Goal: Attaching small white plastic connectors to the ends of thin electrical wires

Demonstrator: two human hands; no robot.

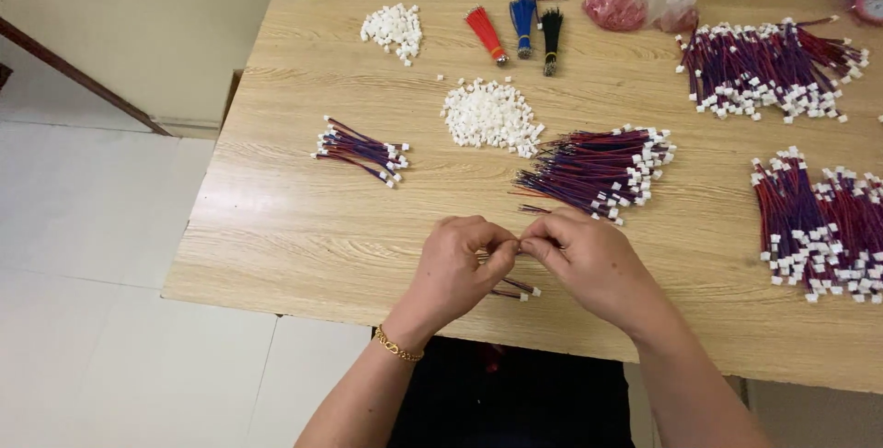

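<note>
Above the table (303,236), both hands pinch a wire (517,288).

Both forearms are bare, with no sleeves showing. A gold chain bracelet (397,348) circles the left wrist, at seven o'clock from the left hand (457,267).

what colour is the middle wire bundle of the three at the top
Blue, the middle bundle; head view.
</note>
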